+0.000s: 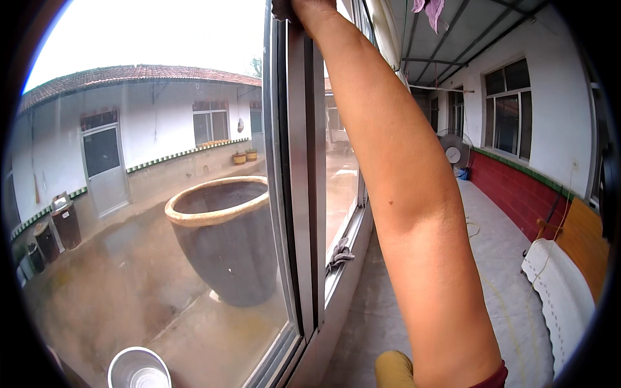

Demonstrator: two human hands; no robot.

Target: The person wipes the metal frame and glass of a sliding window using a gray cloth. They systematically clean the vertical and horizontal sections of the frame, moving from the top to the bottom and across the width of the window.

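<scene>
My right arm point(414, 194) rises from the lower edge to the top of the view, alongside a sliding window. At its end my right hand point(310, 5) is at the upper part of the dark metal window frame point(301, 161), mostly cut off by the picture's edge, so its fingers are hidden. Something dark point(282, 9) shows beside the hand against the frame; I cannot make out what it is. Lower down, a crumpled grey cloth point(340, 253) lies on the window sill point(349, 234). My left hand is out of view.
Through the glass, a large dark pot point(226, 258) with a tan rim and a pale bucket point(138, 368) stand in a yard. Indoors, a fan point(454, 150) is by the far wall. A wooden piece of furniture point(585, 242) with a white cover point(561, 284) stands at right.
</scene>
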